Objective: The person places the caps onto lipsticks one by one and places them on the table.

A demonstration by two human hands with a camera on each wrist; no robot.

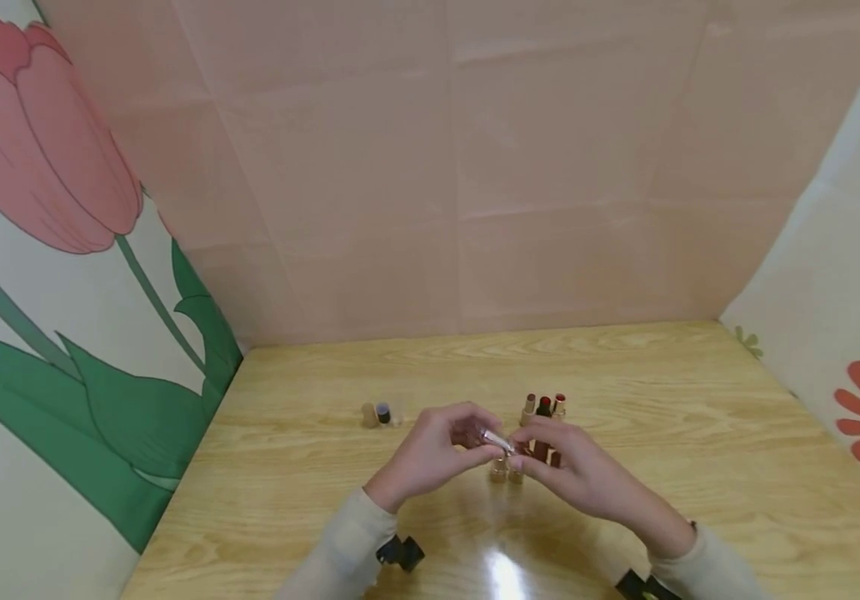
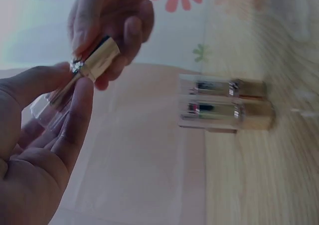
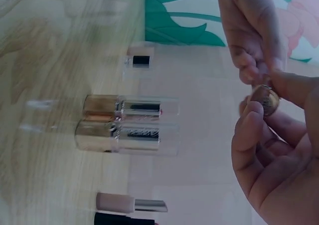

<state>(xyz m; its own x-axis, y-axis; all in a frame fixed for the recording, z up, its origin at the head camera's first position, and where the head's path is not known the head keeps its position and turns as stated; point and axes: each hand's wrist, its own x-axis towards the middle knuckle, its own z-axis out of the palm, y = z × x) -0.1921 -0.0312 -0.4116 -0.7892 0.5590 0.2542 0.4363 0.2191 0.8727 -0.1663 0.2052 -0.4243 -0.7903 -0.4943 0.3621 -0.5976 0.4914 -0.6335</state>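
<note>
Both hands meet over the table on one lipstick tube (image 1: 500, 442) with a gold base and a clear cap. My left hand (image 1: 430, 450) pinches its clear part near the silver collar, as the left wrist view shows. My right hand (image 1: 587, 471) grips the gold base (image 2: 102, 59); its round end faces the right wrist camera. Cap and base look joined at the collar. Just below the hands stand two more clear-capped lipsticks (image 3: 94, 136) with gold bases, upright side by side. Behind the right hand several lipsticks (image 1: 543, 407) stand with dark or red tips showing, partly hidden.
Left of the hands, small caps (image 1: 383, 413) stand on the wooden table (image 1: 287, 467), one dark-topped, one beige. A pale lipstick (image 3: 115, 203) and a black one (image 3: 124, 219) show in the right wrist view. A pink cloth wall (image 1: 452, 167) rises behind the table.
</note>
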